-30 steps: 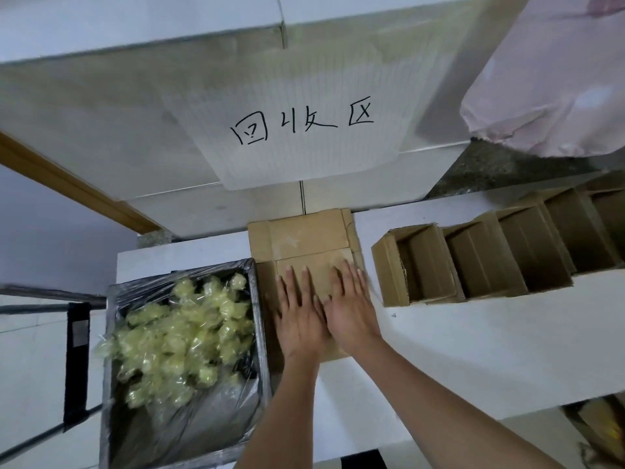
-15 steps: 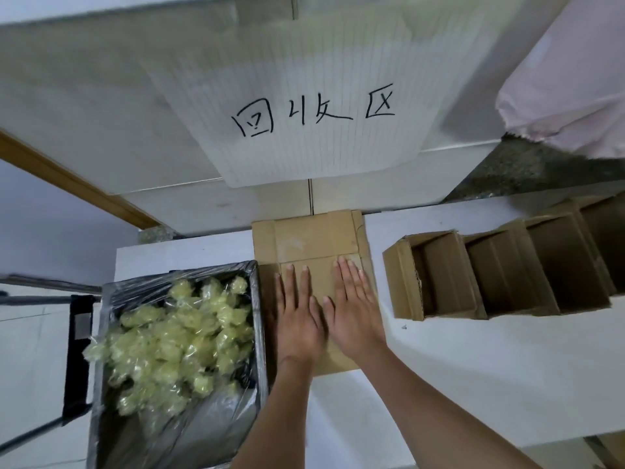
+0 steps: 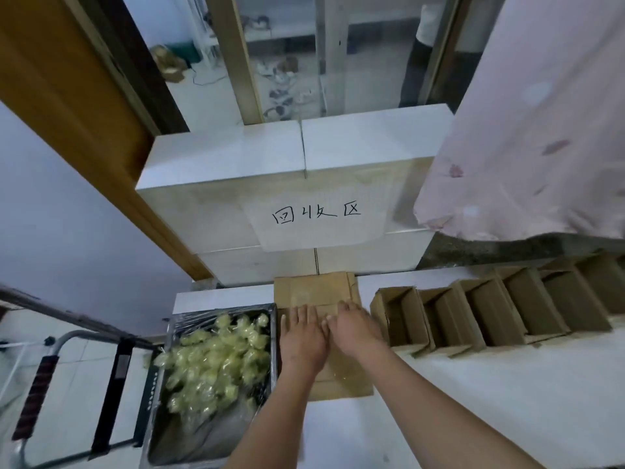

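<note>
A flat brown cardboard piece (image 3: 313, 288) lies on the white table (image 3: 490, 394), its far end near the wall. My left hand (image 3: 302, 336) and my right hand (image 3: 355, 330) lie side by side, palms down, on the cardboard's middle with fingers straight and pointing away from me. Neither hand holds anything. To the left stands a metal tray (image 3: 169, 431) lined with clear film and filled with several pale yellow wrapped sweets (image 3: 216, 360).
A row of several open cardboard boxes (image 3: 480, 316) lies on its side to the right. A white block with a handwritten paper sign (image 3: 316, 214) stands behind. A pink cloth (image 3: 527, 130) hangs at right. A metal cart frame (image 3: 50, 384) is at lower left.
The camera has tilted up, showing the window and door frame above. Both hands have stayed flat on the cardboard, the right one shifted slightly.
</note>
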A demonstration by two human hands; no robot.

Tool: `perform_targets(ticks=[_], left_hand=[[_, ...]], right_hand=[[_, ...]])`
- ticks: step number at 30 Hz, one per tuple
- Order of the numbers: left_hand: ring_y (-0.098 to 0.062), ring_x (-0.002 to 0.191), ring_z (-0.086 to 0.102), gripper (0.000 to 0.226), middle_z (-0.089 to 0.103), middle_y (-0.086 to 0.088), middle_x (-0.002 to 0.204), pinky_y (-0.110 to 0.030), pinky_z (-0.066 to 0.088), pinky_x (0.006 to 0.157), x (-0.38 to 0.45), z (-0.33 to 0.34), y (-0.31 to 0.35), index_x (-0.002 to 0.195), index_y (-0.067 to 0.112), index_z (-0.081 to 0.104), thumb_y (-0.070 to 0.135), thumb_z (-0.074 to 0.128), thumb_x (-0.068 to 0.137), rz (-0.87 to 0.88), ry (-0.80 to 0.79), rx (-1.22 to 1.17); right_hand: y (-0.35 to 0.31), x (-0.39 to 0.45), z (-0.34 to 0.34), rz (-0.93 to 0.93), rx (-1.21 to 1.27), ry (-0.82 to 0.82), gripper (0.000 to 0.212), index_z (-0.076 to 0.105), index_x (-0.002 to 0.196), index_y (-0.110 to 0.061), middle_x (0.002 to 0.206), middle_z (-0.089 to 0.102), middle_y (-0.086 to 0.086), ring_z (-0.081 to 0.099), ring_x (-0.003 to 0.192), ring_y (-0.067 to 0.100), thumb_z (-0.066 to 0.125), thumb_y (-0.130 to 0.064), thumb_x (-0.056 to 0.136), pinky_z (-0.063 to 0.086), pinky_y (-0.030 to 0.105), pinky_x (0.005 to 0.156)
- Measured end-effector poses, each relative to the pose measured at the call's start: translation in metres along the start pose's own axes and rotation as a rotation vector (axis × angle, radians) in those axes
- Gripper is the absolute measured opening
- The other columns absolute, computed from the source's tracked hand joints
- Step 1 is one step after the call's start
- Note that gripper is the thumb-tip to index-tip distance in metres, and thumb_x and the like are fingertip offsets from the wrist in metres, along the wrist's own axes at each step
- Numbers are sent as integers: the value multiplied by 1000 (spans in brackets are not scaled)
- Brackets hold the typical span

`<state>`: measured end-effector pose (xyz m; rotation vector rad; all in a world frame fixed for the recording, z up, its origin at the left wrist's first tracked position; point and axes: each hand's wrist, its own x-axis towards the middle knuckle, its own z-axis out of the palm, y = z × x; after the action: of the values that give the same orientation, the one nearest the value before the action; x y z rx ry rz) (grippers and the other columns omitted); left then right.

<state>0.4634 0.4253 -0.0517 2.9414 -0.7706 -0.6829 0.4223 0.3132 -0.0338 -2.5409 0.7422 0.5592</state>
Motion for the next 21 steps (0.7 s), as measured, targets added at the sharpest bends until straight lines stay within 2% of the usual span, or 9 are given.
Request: perform_targets(ticks=[4,8,12,17,19,21], left_hand=[[-26,152,17,58,25,-7,164,-47,9,123,-23,-27,4,156,13,27,43,19,107,45,-32,41],[-30,145,30,54,38,-11,156,-46,21,120,-44,-41,13,148,10,38,41,24,106,126,-38,68],[-31,145,31,56,35,-13,158,-47,22,120,-71,-44,28,153,10,33,40,22,107,211,-94,107],[-33,144,33,56,35,-15,158,-48,24,120,-105,-31,51,154,10,31,38,20,108,306,-114,139],[-33,141,37,54,40,-15,155,-47,27,119,-121,-24,58,151,9,36,37,21,108,342,-117,159],[-32,138,41,53,44,-15,152,-45,30,116,-138,-17,66,148,9,42,36,20,108,374,-130,177]], right_hand=[[1,-35,-25,5,-173,-18,59,39,146,-10,148,44,14,41,136,31,30,-49,102,35,42,108],[16,-70,-37,29,-147,-10,49,49,137,-13,136,55,13,51,123,32,33,-43,102,44,39,96],[30,-111,-42,66,-130,66,45,53,133,-13,131,58,12,54,119,31,35,-42,102,43,35,92],[50,-159,-30,128,-191,96,45,58,126,-13,128,59,10,56,115,29,36,-44,103,47,36,91],[63,-179,-21,180,-146,114,44,57,128,-15,129,59,8,56,116,28,39,-44,102,46,35,90],[75,-201,-13,227,-134,117,48,53,133,-13,133,56,9,53,121,28,36,-47,103,44,36,96]])
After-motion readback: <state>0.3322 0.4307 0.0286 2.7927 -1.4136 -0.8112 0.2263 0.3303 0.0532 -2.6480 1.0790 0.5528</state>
